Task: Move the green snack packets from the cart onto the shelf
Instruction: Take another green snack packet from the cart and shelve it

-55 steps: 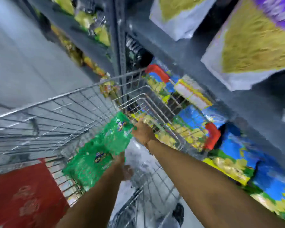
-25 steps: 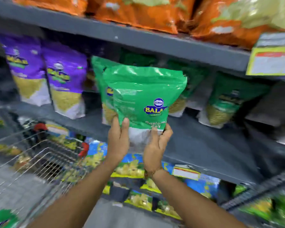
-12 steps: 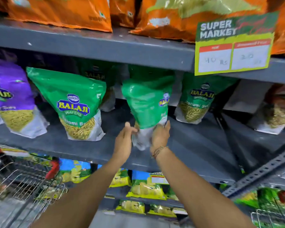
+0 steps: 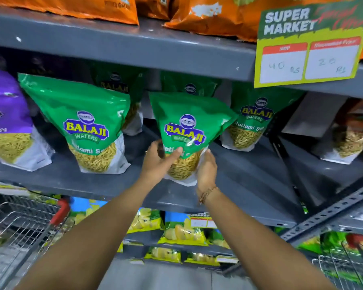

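Observation:
A green snack packet [image 4: 189, 122] stands upright on the grey shelf [image 4: 249, 185], its front label facing me. My left hand [image 4: 157, 162] clasps its lower left side, thumb across the front. My right hand [image 4: 206, 170] presses flat against its lower right edge. Another green packet [image 4: 86, 124] stands to the left on the same shelf, a third [image 4: 254, 120] to the right, and more sit behind in shadow. The wire cart [image 4: 19, 229] is at the lower left.
A purple packet [image 4: 4, 122] stands at the far left of the shelf. Orange bags fill the shelf above, where a price sign [image 4: 308, 47] hangs. Yellow chip bags [image 4: 182, 231] line the lower shelf. A slotted metal upright [image 4: 333, 208] runs at right.
The packet came from the cart up to the shelf, turned from side-on to face forward, and now stands on the shelf board with both hands lower on its sides.

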A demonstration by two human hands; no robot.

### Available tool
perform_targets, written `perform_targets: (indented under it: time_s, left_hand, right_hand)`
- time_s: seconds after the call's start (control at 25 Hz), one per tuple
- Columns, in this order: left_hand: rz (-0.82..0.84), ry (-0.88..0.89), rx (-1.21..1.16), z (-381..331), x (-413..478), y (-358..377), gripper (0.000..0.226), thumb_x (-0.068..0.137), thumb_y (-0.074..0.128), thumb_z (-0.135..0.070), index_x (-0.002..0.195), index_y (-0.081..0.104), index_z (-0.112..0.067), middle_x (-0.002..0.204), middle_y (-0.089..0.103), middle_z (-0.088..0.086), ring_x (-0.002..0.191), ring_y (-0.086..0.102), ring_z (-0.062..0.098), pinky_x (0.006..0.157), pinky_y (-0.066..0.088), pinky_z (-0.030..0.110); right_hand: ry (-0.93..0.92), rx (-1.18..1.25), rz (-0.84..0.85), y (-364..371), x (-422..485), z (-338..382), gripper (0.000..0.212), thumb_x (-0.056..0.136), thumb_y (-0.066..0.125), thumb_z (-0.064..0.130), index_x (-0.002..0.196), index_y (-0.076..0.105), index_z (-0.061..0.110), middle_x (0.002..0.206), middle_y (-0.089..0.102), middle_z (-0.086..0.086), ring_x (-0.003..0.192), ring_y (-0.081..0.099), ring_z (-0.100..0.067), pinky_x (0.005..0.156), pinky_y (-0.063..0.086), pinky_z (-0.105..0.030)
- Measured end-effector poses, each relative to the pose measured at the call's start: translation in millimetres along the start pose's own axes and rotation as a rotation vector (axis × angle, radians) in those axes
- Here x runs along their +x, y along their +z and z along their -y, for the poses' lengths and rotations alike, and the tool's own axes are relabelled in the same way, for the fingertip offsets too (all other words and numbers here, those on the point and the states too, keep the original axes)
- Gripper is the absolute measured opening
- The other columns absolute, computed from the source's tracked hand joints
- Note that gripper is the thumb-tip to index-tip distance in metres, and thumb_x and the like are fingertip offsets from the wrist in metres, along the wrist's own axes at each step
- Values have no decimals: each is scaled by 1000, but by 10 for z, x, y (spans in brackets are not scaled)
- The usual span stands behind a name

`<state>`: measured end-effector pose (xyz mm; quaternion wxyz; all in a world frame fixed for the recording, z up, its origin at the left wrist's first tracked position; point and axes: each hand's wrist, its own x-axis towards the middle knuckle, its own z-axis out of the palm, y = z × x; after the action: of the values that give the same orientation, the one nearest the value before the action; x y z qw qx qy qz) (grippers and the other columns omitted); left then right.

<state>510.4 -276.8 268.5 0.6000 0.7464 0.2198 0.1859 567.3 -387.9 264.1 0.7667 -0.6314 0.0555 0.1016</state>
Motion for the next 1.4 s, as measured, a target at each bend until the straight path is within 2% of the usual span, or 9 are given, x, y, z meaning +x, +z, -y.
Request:
perform_targets:
  time_s: [0.12,0.2,0.36,0.56,0.64,0.84,1.08,1.2,1.4]
  left_hand:
    - [-136,-8,95,-70,-83,93,70,50,64,-72,99,49,-26,102,61,8,95,59,24,80,49,40]
    - [-103,-22,107,-115,-155,79,72,52,64,-72,103,47,-24,103,60,8,98,57,26,85,49,41]
    - [-232,1,-6,168,-577,-655,20,83,56,-45,85,50,-27,79,58,1,72,54,14,68,42,18]
    - [-932,-243,-167,1236,-1344,-2702,32,96,37,-30,65,46,-24,60,54,6,48,52,-2,54,42,12]
    - [-1193,-515,-230,2017,-1852,-3517,30,92,39,-36,68,47,-21,71,58,27,63,59,18,64,46,27]
    - [-1105,-1187,-496,3610,-3041,-4094,33,92,45,-27,117,50,-7,120,54,22,97,49,21,83,42,31]
    - [-1009,-1422,-505,4420,-3252,-3879,60,86,56,-38,123,47,8,128,55,24,115,55,37,96,46,35]
    - [-1027,-1275,-584,4395,-3228,-3841,48,85,60,-31,121,51,0,120,61,27,93,63,34,77,54,28]
    - [-1025,-950,-438,3611,-2731,-4088,51,84,61,-29,125,42,-6,122,59,11,108,58,27,98,48,42]
  right_hand:
    - [-48,-138,11,17,33,64,40,92,36,29,117,59,10,126,61,-7,116,56,-22,106,43,-40]
    - [-58,-130,-161,33,-23,6,34,93,34,23,104,62,5,113,64,-11,105,57,-25,93,45,-35]
    - [11,-288,-607,474,-690,-433,37,89,39,29,92,65,3,103,64,-30,100,58,-41,83,45,-44]
    - [-111,-298,399,2006,-2277,-1355,17,79,42,40,71,49,28,75,51,-2,79,45,-19,73,38,-33]
    - [-130,-559,797,2698,-2883,-1834,22,84,44,35,80,60,21,76,56,0,78,50,-17,73,42,-34]
    - [108,-1323,1310,3589,-3675,-3680,39,87,46,26,103,64,-5,112,64,-30,106,61,-38,82,47,-37]
    - [398,-1689,1119,3231,-3702,-4955,45,87,49,25,124,48,-1,134,51,-24,124,48,-38,106,40,-43]
    - [366,-1716,1121,3183,-3603,-4892,39,92,45,17,125,44,-3,135,49,-26,125,48,-38,100,41,-37]
    - [221,-1452,943,3468,-3508,-4049,35,92,38,4,125,40,-8,133,50,-27,123,48,-37,96,41,-35]
